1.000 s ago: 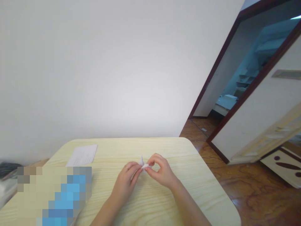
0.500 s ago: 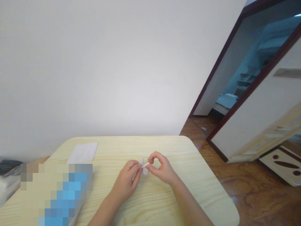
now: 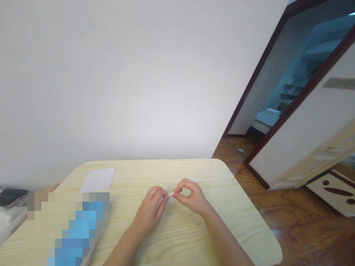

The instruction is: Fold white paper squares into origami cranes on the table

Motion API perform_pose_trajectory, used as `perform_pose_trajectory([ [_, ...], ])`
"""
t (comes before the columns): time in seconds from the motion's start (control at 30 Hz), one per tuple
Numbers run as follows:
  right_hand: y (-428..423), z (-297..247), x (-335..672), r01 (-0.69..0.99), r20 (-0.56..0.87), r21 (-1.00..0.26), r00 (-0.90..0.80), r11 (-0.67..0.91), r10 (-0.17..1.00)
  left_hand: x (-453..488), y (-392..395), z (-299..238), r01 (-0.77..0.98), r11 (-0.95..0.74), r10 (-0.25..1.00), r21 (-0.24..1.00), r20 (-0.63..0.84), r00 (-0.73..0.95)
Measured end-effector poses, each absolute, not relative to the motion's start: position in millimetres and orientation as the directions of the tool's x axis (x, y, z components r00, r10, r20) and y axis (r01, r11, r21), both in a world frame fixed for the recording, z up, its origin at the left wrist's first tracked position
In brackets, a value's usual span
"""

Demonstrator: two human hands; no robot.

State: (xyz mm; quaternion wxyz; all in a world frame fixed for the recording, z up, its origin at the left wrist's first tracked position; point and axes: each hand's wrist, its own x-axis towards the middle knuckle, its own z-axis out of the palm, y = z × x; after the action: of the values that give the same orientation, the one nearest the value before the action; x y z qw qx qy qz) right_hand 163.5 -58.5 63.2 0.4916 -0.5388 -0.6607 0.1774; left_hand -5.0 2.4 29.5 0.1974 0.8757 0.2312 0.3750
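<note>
Both my hands meet at the middle of a light wooden table [image 3: 194, 170]. Between them is a small folded piece of white paper [image 3: 168, 193]. My left hand [image 3: 151, 213] has its fingers closed against the paper's left side, and a ring shows on one finger. My right hand [image 3: 191, 197] pinches the paper's right tip between thumb and forefinger. Most of the paper is hidden behind my fingers.
A white sheet of paper [image 3: 98, 179] lies flat at the table's far left. A blurred-out patch covers the near left of the table. A white wall stands behind the table. To the right are a wooden floor [image 3: 299, 221] and an open doorway [image 3: 288, 85].
My hands and the folded paper have stayed in the same place; the fingers shifted slightly on the paper, which now shows less above them.
</note>
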Motion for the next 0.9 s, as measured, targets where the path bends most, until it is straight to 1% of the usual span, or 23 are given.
perform_pose_trajectory([
  [0.13, -58.8, 62.5, 161.6, 0.58, 0.47, -0.729, 0.037, 0.364, 0.882, -3.5, 4.0, 28.0, 0.268, -0.828, 0.547, 0.493, 0.604, 0.579],
  [0.37, -57.6, 61.4, 160.8, 0.64, 0.501, -0.665, 0.001, 0.384, 0.866, -3.6, 5.0, 26.9, 0.294, -0.849, 0.523, 0.44, 0.615, 0.59],
  [0.63, -57.5, 61.7, 159.7, 0.634, 0.525, -0.661, 0.007, 0.402, 0.851, -3.4, 6.3, 27.2, 0.281, -0.869, 0.492, 0.408, 0.645, 0.584],
  [0.9, -56.2, 59.4, 164.2, 0.61, 0.543, -0.663, -0.008, 0.435, 0.84, -4.2, 7.8, 26.9, 0.278, -0.863, 0.5, 0.423, 0.629, 0.596],
])
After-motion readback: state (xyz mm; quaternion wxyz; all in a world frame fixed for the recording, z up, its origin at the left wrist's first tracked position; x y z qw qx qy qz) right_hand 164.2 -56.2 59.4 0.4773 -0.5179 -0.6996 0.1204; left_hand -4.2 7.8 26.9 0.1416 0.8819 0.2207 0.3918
